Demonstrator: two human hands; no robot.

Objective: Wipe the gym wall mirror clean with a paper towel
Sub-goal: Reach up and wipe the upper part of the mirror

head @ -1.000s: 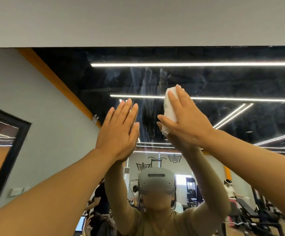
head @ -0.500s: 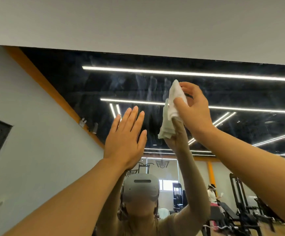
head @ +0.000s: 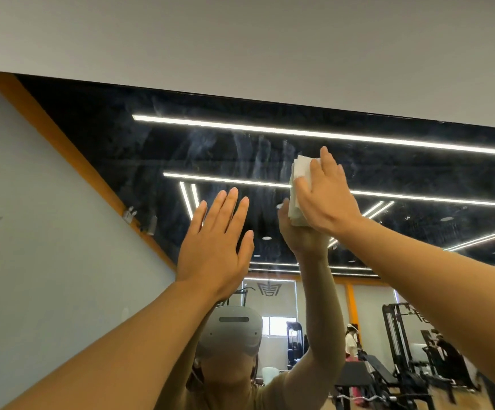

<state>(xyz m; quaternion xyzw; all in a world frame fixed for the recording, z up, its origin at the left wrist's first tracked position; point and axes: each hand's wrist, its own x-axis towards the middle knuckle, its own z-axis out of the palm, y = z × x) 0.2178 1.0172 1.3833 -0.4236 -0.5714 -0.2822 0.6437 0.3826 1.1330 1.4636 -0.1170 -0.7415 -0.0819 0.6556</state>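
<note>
Head view, and my right hand (head: pixel 326 199) is flat on the glass, fingers (head: pixel 329 164) straight and close together, pressing the folded paper towel (head: pixel 299 184) against the mirror (head: pixel 417 173). The towel sits high on the mirror, close under its top edge, and peeks out past my fingertips and along the thumb side. My left hand (head: pixel 213 250) is up too, just beside and lower, palm to the glass, fingers straight and a little spread, holding nothing; it looks like a brace, though I can't tell how hard it leans.

Outward from there: pale streaks (head: pixel 258 149) run across the dark glass around and left of the towel, so this patch isn't clean yet. To do this stroke well I'd keep the whole palm behind the pad, work in overlapping passes through that haze toward the top edge, and turn the towel to a fresh face once it smears. My bracing palm could leave prints, so that spot wants a wipe afterwards.

Writing? A logo emblem (head: pixel 268 289) shows in the reflection on the far wall, but I can't read any letters in it.
</note>
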